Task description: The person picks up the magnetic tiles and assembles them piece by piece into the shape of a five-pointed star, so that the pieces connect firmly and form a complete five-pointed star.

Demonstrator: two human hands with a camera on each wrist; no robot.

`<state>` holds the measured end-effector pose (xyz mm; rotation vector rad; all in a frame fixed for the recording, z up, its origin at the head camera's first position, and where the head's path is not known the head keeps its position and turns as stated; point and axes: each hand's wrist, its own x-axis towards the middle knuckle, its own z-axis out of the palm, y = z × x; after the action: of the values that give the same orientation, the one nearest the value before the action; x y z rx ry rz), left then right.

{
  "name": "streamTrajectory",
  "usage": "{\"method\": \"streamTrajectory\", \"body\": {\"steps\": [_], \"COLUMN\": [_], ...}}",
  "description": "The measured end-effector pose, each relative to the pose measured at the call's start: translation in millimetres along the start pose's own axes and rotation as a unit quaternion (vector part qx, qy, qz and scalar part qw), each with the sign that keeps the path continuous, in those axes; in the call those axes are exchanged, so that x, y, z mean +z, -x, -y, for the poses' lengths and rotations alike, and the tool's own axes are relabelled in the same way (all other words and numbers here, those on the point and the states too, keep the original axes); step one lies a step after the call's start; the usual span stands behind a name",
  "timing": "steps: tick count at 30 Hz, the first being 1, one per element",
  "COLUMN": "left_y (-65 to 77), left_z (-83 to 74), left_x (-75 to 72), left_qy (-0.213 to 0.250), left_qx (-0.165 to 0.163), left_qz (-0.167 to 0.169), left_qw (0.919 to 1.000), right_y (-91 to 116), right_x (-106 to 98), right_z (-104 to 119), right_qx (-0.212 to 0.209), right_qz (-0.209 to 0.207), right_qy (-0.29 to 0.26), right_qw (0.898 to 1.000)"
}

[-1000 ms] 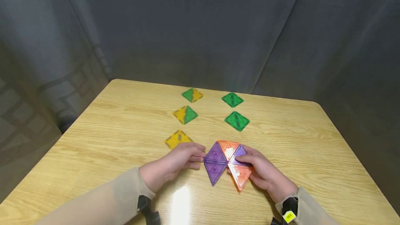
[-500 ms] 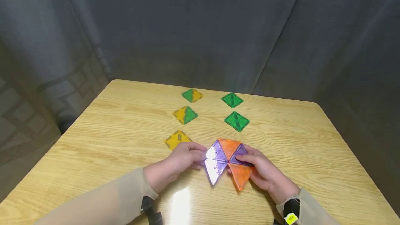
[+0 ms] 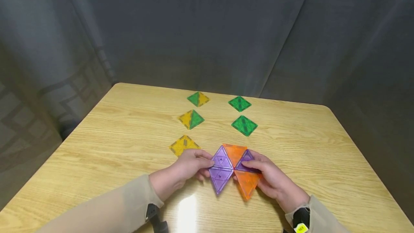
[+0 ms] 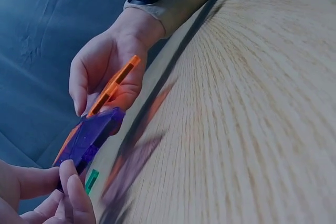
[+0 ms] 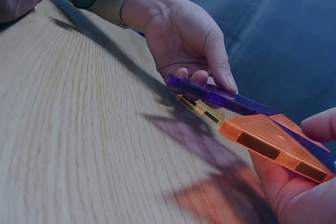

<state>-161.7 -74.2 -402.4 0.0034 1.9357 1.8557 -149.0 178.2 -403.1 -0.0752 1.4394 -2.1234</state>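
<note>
Joined translucent triangular magnetic tiles, purple (image 3: 220, 179) and orange (image 3: 247, 184), are held up over the table between both hands. My left hand (image 3: 191, 164) pinches the outer edge of the purple pair, thumb on top and fingers underneath. On the other side my right hand (image 3: 273, 177) grips a purple tile (image 3: 244, 158), its thumb pressing the top face and its fingers below. A second orange tile (image 3: 234, 152) forms the far side of the joined piece. In the right wrist view the near orange tile (image 5: 273, 137) shows its thick edge, and the shape's shadow falls on the wood.
A yellow tile pair (image 3: 182, 145) lies just beyond my left hand, partly hidden by it. Farther back are two yellow-and-green pairs (image 3: 191, 119) and two green pairs (image 3: 244, 125). Dark curtains (image 3: 207, 31) hang past the far edge of the wooden table (image 3: 129, 125).
My left hand, fingers apart from the tiles a second ago, has moved right and now pinches the purple edge. The joined tiles have tilted slightly, and the glare on them has shifted.
</note>
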Motion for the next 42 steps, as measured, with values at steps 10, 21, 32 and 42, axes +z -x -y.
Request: {"method": "streamTrajectory", "body": {"steps": [10, 21, 32, 42], "left_y": [-0.2, -3.3, -2.9, -1.8], "left_z": [1.7, 5.9, 1.0, 2.1], "left_x": [-2.0, -5.6, -10.3, -10.1], "left_qy": [0.014, 0.02, 0.035, 0.024], "left_qx": [-0.002, 0.001, -0.01, -0.014], "left_qz": [-0.006, -0.001, -0.002, 0.008], "left_qw": [0.9999, 0.9998, 0.9994, 0.9996], "right_y": [11, 22, 23, 22], "right_x": [-1, -9, -14, -17], "right_z": [4, 9, 2, -1], "right_qx": [0.013, 0.042, 0.005, 0.008], "right_qz": [-0.032, 0.032, -0.023, -0.024], "right_qy": [0.076, 0.116, 0.153, 0.148], "right_qw": [0.996, 0.992, 0.988, 0.989]}}
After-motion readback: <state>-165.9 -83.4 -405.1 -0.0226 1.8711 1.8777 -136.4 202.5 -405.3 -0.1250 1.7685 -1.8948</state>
